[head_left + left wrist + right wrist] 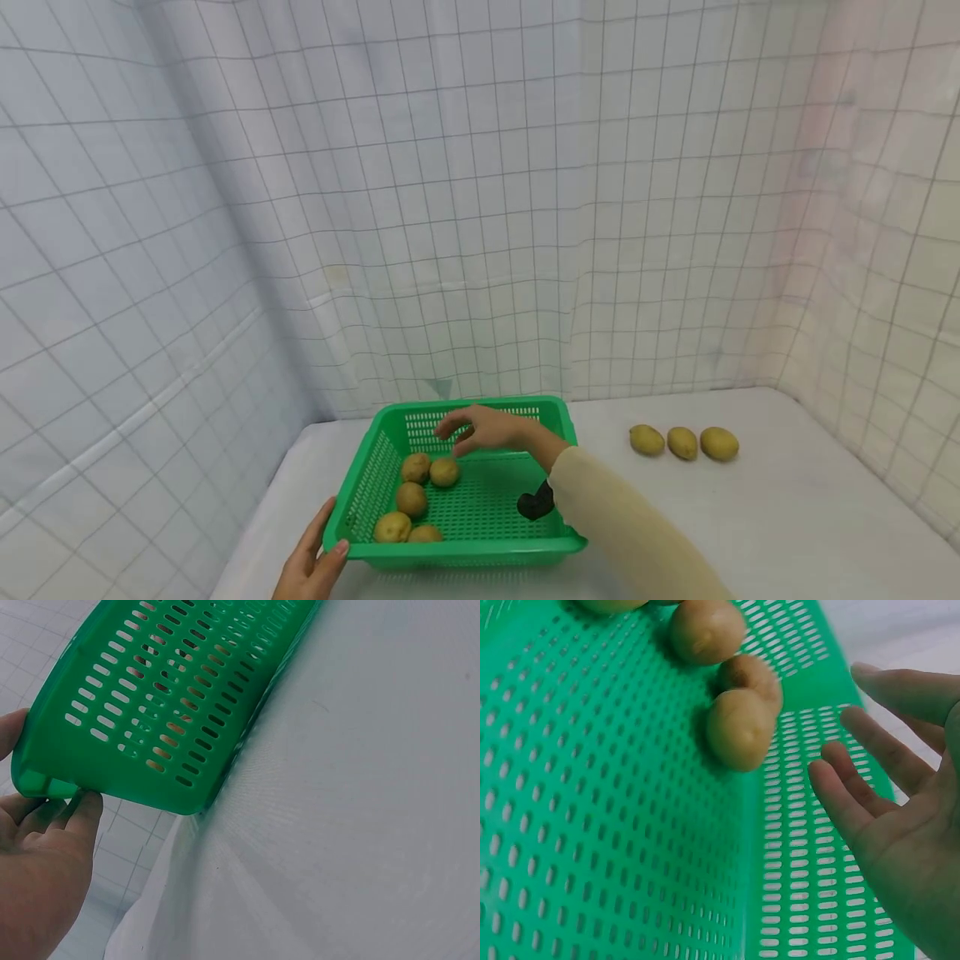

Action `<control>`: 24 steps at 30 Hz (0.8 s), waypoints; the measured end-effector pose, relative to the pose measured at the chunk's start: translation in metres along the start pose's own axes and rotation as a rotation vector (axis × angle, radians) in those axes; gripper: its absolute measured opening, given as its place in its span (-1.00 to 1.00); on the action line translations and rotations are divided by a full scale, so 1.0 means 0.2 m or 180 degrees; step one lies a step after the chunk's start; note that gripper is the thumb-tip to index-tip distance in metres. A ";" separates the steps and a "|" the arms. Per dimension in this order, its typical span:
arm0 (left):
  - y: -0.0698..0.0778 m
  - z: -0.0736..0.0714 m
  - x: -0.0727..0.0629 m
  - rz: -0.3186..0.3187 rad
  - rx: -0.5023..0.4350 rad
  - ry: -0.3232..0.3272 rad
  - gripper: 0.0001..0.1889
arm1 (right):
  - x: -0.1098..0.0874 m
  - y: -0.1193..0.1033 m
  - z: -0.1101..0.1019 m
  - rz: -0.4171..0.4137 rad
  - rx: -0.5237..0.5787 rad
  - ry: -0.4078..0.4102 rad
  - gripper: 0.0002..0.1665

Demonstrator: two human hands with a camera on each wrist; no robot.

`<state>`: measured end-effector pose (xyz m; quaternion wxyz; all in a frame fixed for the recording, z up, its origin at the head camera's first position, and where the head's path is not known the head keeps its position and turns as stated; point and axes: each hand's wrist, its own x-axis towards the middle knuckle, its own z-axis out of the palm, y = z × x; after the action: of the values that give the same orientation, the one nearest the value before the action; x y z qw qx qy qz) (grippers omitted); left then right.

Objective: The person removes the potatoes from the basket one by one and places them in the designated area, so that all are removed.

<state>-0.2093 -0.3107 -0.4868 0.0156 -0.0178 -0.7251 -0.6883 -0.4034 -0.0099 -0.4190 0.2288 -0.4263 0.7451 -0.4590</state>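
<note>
A green plastic basket (480,548) with slotted walls stands on the white table. Several potatoes (412,500) lie along its left side, and two of them touch near the back. My left hand (309,563) grips the basket's front left corner, thumb and fingers about the rim; the left wrist view shows fingertips hooked under that rim. Over the basket's back part hovers my right hand (483,427), fingers spread and holding nothing. It is just above the nearest potato (741,729), apart from it in the right wrist view.
Three more potatoes (682,443) lie in a row on the white tabletop (795,517) to the right of the basket. A black object (536,502) shows beside the right sleeve. White gridded curtains (480,208) hang behind and at both sides.
</note>
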 end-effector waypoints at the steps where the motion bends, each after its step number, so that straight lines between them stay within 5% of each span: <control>1: 0.00 0.00 0.00 -0.0001 -0.0025 -0.0012 -0.07 | 0.01 0.01 0.01 0.0012 -0.0017 0.0005 -0.45; 9: 0.01 0.00 0.00 -0.0044 -0.0049 -0.0005 -0.07 | 0.08 0.07 0.08 0.0208 -0.0570 -0.0026 -0.40; 17: 0.00 0.02 -0.01 -0.0054 0.0019 0.0041 -0.06 | 0.11 0.13 0.14 0.0385 -0.1563 -0.0145 -0.44; 24: 0.01 0.00 -0.01 -0.0016 0.0088 0.0050 -0.08 | 0.12 0.12 0.16 0.0331 -0.1448 -0.0335 -0.52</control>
<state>-0.2074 -0.3104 -0.4854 0.0198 -0.0104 -0.7344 -0.6783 -0.4035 -0.0396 -0.4540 0.1888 -0.4512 0.8374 -0.2441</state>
